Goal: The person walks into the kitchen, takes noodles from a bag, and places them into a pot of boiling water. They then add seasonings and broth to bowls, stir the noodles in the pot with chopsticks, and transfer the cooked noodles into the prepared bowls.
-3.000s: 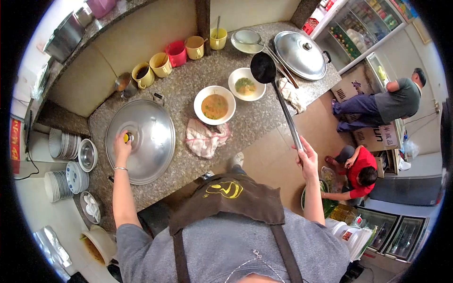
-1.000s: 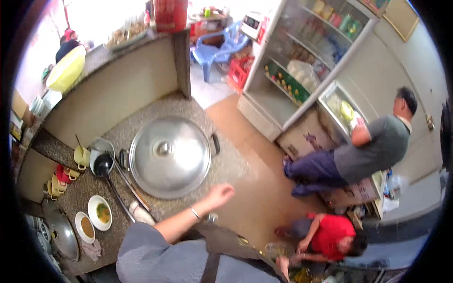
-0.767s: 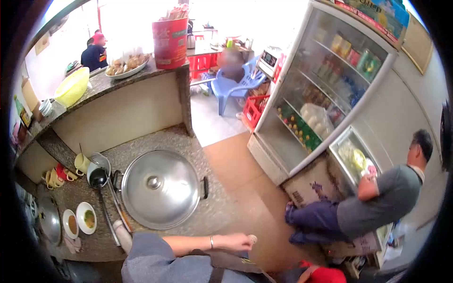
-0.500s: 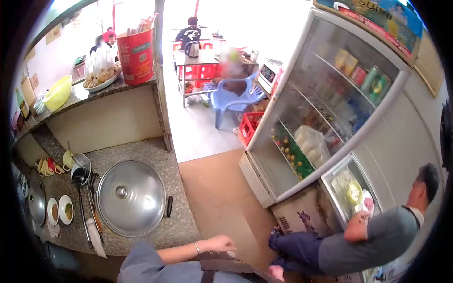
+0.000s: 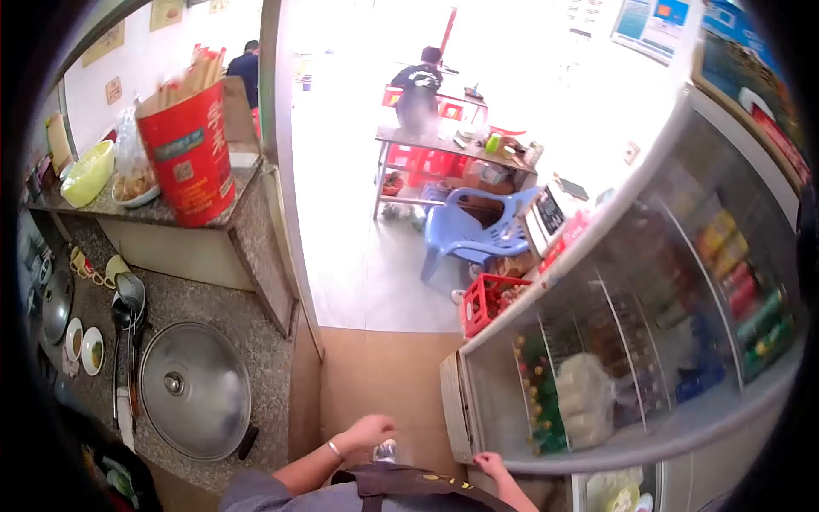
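Note:
My left hand [image 5: 367, 433], with a bracelet at the wrist, hangs in front of my body above the brown floor. Its fingers are loosely bent, and nothing shows in them. Lower right, my right hand [image 5: 490, 465] hangs beside the bottom corner of the glass-door fridge [image 5: 456, 405], fingers slack and nothing visible in them. A dark apron [image 5: 401, 482] covers my front between the two arms. To the left, a large lidded wok [image 5: 196, 388] rests on the speckled stone counter [image 5: 277, 384], nearest to my left hand.
Ladles [image 5: 128, 324] and two small bowls [image 5: 92, 352] stand left of the wok. A red chopstick bucket [image 5: 188, 158] sits on the upper ledge. Ahead, the doorway leads to a blue plastic chair [image 5: 469, 230], a red crate [image 5: 486, 303], a table [image 5: 461, 147] and a seated person [image 5: 421, 81].
My view has turned right and moved toward the doorway. My right hand now shows more fully, the left stays in front of me, and the co-worker at right has left view.

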Action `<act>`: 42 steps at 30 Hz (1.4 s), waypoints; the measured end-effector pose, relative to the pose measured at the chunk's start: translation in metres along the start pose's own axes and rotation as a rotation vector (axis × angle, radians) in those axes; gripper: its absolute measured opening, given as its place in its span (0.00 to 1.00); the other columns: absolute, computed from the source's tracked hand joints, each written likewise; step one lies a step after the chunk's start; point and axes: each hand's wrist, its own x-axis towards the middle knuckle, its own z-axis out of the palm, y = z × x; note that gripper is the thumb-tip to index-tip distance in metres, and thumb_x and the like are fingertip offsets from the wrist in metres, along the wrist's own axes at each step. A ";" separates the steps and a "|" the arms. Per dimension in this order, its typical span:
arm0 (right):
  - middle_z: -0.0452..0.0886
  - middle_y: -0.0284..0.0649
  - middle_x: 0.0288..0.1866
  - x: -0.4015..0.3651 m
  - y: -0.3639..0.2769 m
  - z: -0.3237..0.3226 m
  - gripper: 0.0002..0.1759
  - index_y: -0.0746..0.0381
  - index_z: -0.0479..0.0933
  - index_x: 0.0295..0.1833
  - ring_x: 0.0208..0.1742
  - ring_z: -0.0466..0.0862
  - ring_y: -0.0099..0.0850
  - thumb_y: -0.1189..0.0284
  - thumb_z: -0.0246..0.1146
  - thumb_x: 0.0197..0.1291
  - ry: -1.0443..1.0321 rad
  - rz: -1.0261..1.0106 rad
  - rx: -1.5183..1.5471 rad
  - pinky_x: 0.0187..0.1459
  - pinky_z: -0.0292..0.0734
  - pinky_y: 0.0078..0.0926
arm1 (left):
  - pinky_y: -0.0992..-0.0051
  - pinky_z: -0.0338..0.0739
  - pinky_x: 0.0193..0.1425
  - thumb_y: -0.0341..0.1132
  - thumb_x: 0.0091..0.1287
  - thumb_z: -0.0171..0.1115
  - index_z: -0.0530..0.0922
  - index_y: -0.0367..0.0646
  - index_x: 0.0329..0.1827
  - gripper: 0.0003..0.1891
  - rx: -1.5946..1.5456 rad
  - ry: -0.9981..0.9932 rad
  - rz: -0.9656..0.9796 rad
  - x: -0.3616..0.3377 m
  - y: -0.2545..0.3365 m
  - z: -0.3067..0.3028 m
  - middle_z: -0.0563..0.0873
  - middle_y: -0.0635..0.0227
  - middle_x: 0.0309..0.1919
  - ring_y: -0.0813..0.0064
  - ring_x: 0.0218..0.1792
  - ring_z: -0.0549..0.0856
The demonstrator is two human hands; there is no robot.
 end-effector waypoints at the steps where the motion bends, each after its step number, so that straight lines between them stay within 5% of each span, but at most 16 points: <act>1: 0.85 0.35 0.34 0.018 0.015 -0.003 0.11 0.59 0.84 0.39 0.34 0.82 0.24 0.64 0.64 0.56 -0.057 0.061 -0.070 0.40 0.77 0.25 | 0.63 0.76 0.45 0.43 0.61 0.57 0.82 0.42 0.39 0.14 0.017 0.011 0.045 0.029 0.012 -0.014 0.84 0.56 0.36 0.55 0.38 0.82; 4: 0.85 0.35 0.32 0.089 0.139 0.019 0.14 0.57 0.84 0.38 0.33 0.84 0.25 0.59 0.65 0.55 -0.327 0.238 -0.167 0.39 0.78 0.25 | 0.62 0.74 0.47 0.45 0.63 0.55 0.81 0.39 0.36 0.17 -0.040 0.035 0.119 0.098 0.067 -0.064 0.83 0.53 0.37 0.54 0.40 0.81; 7: 0.85 0.35 0.31 0.135 0.083 -0.017 0.13 0.57 0.84 0.37 0.32 0.84 0.25 0.59 0.64 0.55 -0.335 0.401 -0.059 0.38 0.78 0.25 | 0.64 0.75 0.41 0.45 0.63 0.60 0.80 0.37 0.35 0.16 0.024 -0.057 0.090 0.164 0.065 -0.105 0.82 0.54 0.33 0.55 0.36 0.81; 13: 0.85 0.34 0.31 0.387 -0.040 -0.066 0.13 0.57 0.84 0.36 0.30 0.84 0.24 0.59 0.64 0.55 -0.355 0.245 0.098 0.37 0.78 0.26 | 0.64 0.76 0.40 0.46 0.61 0.61 0.82 0.39 0.35 0.17 0.114 0.038 -0.262 0.267 -0.053 -0.174 0.84 0.54 0.32 0.55 0.34 0.82; 16: 0.85 0.34 0.31 0.548 -0.130 -0.083 0.12 0.57 0.84 0.35 0.30 0.84 0.24 0.59 0.64 0.55 -0.369 0.167 0.360 0.36 0.78 0.26 | 0.64 0.77 0.41 0.45 0.60 0.61 0.82 0.38 0.34 0.16 -0.001 0.248 -0.309 0.305 -0.060 -0.225 0.84 0.54 0.32 0.56 0.35 0.84; 17: 0.84 0.38 0.29 0.589 -0.189 -0.093 0.14 0.59 0.83 0.33 0.29 0.83 0.28 0.59 0.62 0.54 -0.373 0.138 0.182 0.36 0.78 0.28 | 0.65 0.77 0.42 0.43 0.60 0.61 0.82 0.38 0.35 0.15 -0.088 0.344 -0.343 0.318 -0.063 -0.251 0.84 0.55 0.32 0.58 0.35 0.84; 19: 0.82 0.46 0.28 0.719 -0.256 -0.084 0.20 0.61 0.83 0.31 0.32 0.83 0.35 0.54 0.60 0.49 -0.424 -0.327 -0.360 0.35 0.77 0.32 | 0.66 0.77 0.41 0.42 0.59 0.62 0.82 0.38 0.35 0.14 -0.118 0.447 -0.410 0.347 -0.075 -0.302 0.85 0.55 0.32 0.58 0.34 0.84; 20: 0.84 0.38 0.28 0.748 -0.330 -0.094 0.14 0.64 0.82 0.32 0.31 0.82 0.24 0.62 0.61 0.56 -0.466 -0.219 -0.449 0.35 0.77 0.24 | 0.67 0.77 0.41 0.41 0.59 0.62 0.82 0.38 0.35 0.13 -0.153 0.534 -0.450 0.364 -0.081 -0.320 0.85 0.55 0.32 0.59 0.34 0.84; 25: 0.84 0.40 0.31 0.915 -0.576 -0.039 0.12 0.62 0.82 0.38 0.32 0.82 0.29 0.65 0.63 0.52 -0.388 -0.348 0.186 0.36 0.76 0.30 | 0.69 0.77 0.36 0.49 0.58 0.62 0.83 0.40 0.33 0.18 -0.208 0.635 -0.661 0.433 -0.169 -0.429 0.84 0.57 0.25 0.62 0.29 0.84; 28: 0.84 0.38 0.34 0.985 -0.666 0.005 0.14 0.62 0.82 0.42 0.36 0.82 0.28 0.65 0.63 0.53 -0.447 -0.389 0.062 0.38 0.76 0.29 | 0.69 0.76 0.37 0.52 0.59 0.61 0.83 0.41 0.31 0.20 -0.072 0.586 -0.645 0.475 -0.239 -0.522 0.83 0.57 0.25 0.63 0.29 0.83; 31: 0.84 0.38 0.33 1.011 -0.741 0.015 0.12 0.65 0.82 0.41 0.34 0.82 0.24 0.68 0.62 0.58 -0.619 -0.363 -0.170 0.39 0.76 0.21 | 0.68 0.76 0.38 0.53 0.60 0.59 0.83 0.41 0.30 0.21 -0.231 0.501 -0.733 0.531 -0.245 -0.668 0.84 0.57 0.25 0.63 0.30 0.83; 34: 0.84 0.38 0.33 1.070 -0.808 0.006 0.12 0.65 0.82 0.41 0.34 0.82 0.24 0.67 0.62 0.58 -0.618 -0.279 -0.148 0.39 0.77 0.22 | 0.68 0.75 0.38 0.53 0.61 0.58 0.83 0.41 0.30 0.22 -0.146 0.461 -0.654 0.610 -0.278 -0.801 0.84 0.57 0.26 0.61 0.31 0.83; 37: 0.85 0.34 0.37 1.162 -0.856 0.005 0.15 0.62 0.83 0.39 0.36 0.83 0.23 0.61 0.58 0.62 -0.574 -0.057 0.070 0.35 0.77 0.21 | 0.71 0.76 0.36 0.44 0.62 0.62 0.82 0.39 0.32 0.15 -0.105 0.552 -0.487 0.698 -0.332 -0.906 0.84 0.60 0.25 0.73 0.27 0.81; 38: 0.85 0.34 0.37 1.202 -0.871 0.010 0.15 0.60 0.83 0.39 0.36 0.83 0.23 0.60 0.58 0.63 -0.568 0.073 0.079 0.35 0.76 0.19 | 0.70 0.77 0.38 0.42 0.62 0.62 0.82 0.39 0.35 0.13 -0.007 0.531 -0.412 0.727 -0.343 -0.945 0.84 0.60 0.28 0.71 0.29 0.82; 42: 0.84 0.30 0.39 1.336 -0.984 0.027 0.14 0.60 0.82 0.44 0.35 0.81 0.20 0.63 0.59 0.63 -0.688 0.022 0.056 0.36 0.75 0.18 | 0.64 0.78 0.43 0.39 0.62 0.60 0.81 0.39 0.39 0.12 0.094 0.420 -0.374 0.827 -0.413 -1.070 0.85 0.55 0.37 0.60 0.37 0.84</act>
